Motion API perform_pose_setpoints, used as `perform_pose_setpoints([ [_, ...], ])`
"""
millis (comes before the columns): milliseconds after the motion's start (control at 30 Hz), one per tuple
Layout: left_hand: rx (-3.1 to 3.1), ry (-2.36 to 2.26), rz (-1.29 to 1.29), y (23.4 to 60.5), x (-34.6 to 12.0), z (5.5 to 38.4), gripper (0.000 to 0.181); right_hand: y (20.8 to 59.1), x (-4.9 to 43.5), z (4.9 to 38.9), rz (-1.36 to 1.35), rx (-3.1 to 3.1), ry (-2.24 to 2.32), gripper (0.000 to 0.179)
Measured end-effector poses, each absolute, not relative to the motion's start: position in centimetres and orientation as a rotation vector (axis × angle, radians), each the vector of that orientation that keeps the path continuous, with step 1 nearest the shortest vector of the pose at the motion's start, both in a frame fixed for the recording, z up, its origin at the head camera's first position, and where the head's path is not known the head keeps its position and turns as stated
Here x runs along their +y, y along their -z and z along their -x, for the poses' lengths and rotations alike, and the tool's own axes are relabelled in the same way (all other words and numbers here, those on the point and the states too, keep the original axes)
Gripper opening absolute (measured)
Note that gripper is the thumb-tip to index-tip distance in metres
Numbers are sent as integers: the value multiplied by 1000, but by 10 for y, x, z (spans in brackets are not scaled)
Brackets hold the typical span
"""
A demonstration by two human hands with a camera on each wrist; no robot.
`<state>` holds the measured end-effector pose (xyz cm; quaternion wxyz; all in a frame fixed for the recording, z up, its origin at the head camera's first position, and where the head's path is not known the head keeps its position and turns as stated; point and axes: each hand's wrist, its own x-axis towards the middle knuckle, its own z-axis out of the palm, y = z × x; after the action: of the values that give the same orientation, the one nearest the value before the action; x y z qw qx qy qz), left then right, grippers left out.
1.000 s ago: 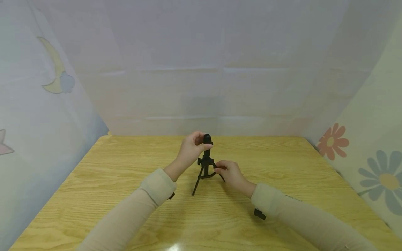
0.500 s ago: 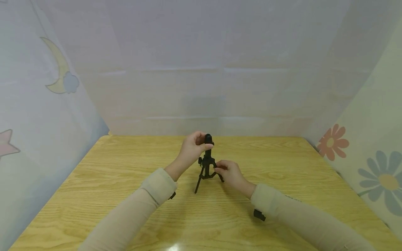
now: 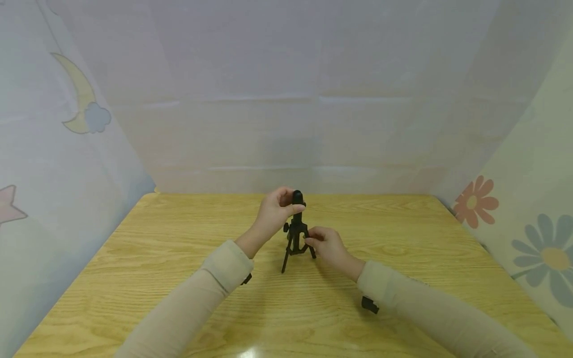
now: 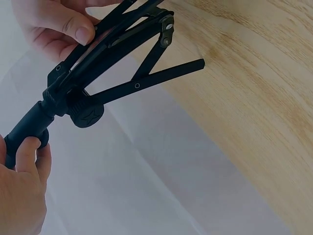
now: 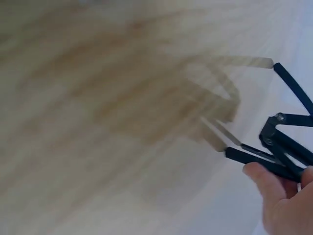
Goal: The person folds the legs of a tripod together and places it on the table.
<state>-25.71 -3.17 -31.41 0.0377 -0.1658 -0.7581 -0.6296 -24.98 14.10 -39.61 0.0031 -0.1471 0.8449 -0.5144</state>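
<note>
A small black tripod stands upright near the middle of the wooden table, its legs partly spread. My left hand grips the upper column just below the rounded top. Lower down, my right hand pinches the right leg between thumb and fingers. In the left wrist view, a round knob sits where the legs meet the column, and hinged braces link the legs to the centre. Leg tips meet their shadows on the tabletop in the right wrist view, where the upper column is out of frame.
The wooden table spreads around the tripod on all sides. A pale cloth backdrop rises behind its far edge. Printed side panels with a moon on the left and flowers on the right flank it.
The tripod's legs have drawn inward: the front left leg's tip has shifted right and the right leg's tip slightly left. Both hands keep their holds almost in place.
</note>
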Motion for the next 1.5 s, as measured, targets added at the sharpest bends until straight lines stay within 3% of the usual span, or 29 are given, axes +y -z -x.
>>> perform_pose_setpoints([
  [967,-2276,2049,560,321,-29,263,23,399,140,249,363,2498,1831,13],
  [1133,-2277,2111,595,321,-32,266,24,398,145,253,469,2554,1737,11],
  [1300,-2343,2020,711,327,-39,268,37,395,153,256,628,2669,1554,11],
  [1400,-2412,1931,671,335,-47,262,42,394,158,257,700,2629,1532,15],
  [1500,-2462,1826,540,348,-56,253,34,393,163,259,744,2561,1527,18],
])
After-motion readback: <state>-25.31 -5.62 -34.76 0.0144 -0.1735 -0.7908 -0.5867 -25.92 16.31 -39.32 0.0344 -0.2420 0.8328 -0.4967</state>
